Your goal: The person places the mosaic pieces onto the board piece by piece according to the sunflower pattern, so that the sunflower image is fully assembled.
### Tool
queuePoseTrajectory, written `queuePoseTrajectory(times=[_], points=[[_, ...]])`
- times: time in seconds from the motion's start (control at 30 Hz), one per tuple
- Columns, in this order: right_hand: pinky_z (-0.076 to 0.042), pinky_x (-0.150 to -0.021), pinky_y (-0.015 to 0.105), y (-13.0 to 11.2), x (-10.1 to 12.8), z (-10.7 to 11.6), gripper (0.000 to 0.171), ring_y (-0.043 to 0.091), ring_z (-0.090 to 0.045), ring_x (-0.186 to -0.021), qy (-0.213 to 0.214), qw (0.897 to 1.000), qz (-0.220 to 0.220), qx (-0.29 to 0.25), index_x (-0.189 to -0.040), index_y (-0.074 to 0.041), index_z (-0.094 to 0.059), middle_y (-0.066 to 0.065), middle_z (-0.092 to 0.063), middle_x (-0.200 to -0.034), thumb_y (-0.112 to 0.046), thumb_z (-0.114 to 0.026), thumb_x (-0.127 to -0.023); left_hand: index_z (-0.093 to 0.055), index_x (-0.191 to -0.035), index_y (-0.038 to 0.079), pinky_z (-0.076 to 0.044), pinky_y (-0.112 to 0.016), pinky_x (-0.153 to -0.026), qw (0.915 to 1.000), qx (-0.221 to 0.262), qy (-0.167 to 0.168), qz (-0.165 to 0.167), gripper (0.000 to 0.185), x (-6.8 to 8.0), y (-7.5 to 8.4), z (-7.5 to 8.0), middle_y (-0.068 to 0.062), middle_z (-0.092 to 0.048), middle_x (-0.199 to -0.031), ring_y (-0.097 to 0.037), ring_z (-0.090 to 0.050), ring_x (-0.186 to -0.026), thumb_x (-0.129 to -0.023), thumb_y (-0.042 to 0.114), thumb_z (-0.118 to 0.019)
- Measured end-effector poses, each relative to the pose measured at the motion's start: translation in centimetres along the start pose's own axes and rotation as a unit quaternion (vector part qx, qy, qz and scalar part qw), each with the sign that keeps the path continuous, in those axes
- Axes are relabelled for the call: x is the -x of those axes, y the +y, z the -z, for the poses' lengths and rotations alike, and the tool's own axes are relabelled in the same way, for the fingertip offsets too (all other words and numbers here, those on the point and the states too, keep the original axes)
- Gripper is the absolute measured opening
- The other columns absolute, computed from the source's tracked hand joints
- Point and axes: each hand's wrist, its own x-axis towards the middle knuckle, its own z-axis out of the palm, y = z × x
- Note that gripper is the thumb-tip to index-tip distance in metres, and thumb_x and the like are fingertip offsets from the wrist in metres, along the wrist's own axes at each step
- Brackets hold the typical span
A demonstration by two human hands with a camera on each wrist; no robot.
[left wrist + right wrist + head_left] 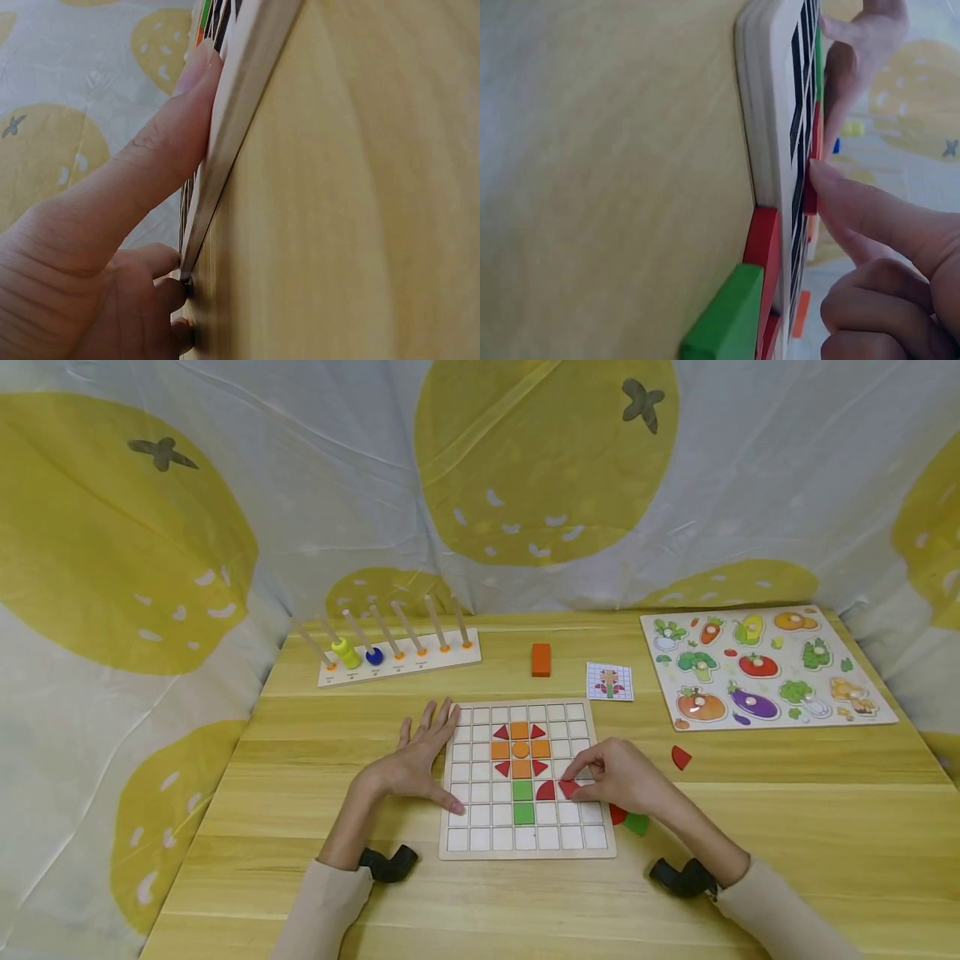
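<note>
A wooden grid board [480, 839] lies on the table, its upper middle set with orange squares [520, 730], an orange disc [521, 749] and several red triangles. Two green squares [522, 802] run below them. With thumb and fingertips, my right hand [626, 777] pinches a red quarter-circle piece [567, 788] at the grid, right of another red quarter-circle [546, 791]. My left hand [412, 768] rests with spread fingers along the board's left edge, its thumb on the edge [176, 142]. Beside the board's right edge, partly under my right hand, lie red [763, 236] and green [727, 315] pieces.
Farther right is a loose red quarter-circle [681, 757]. Behind the board are an orange block [541, 660] and a pattern card [610, 693]. A peg stand [457, 656] with yellow and blue beads stands back left; a vegetable puzzle [768, 639] lies back right.
</note>
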Motion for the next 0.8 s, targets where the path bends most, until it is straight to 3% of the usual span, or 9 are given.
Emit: queuePoseTrajectory(times=[0.47,0.8], points=[[-0.024,-0.049,0.021,-0.8,-0.3,-1.1,0.015,0.012,-0.033,-0.048,0.018,0.999,-0.041,-0.013,-0.086,-0.013,-0.079,-0.004,-0.033,-0.054,-0.013,-0.091,-0.078,0.011,-0.165,0.007,0.017,-0.069,-0.122,1.0000,-0.001,-0.003,0.000,0.149,0.1,0.0,0.0,-0.013,0.024,-0.172,-0.038,0.027,-0.158,-0.069,0.050,-0.094],[-0.022,-0.052,0.022,0.0,0.1,-0.4,0.017,0.011,-0.029,-0.053,0.012,1.000,-0.009,-0.021,-0.095,-0.013,-0.082,-0.005,-0.032,-0.056,-0.016,-0.090,-0.080,0.010,-0.165,0.007,0.017,-0.070,-0.122,1.0000,0.000,-0.001,-0.004,0.149,0.1,-0.2,0.0,-0.015,0.023,-0.172,-0.040,0.025,-0.158,-0.069,0.051,-0.094]])
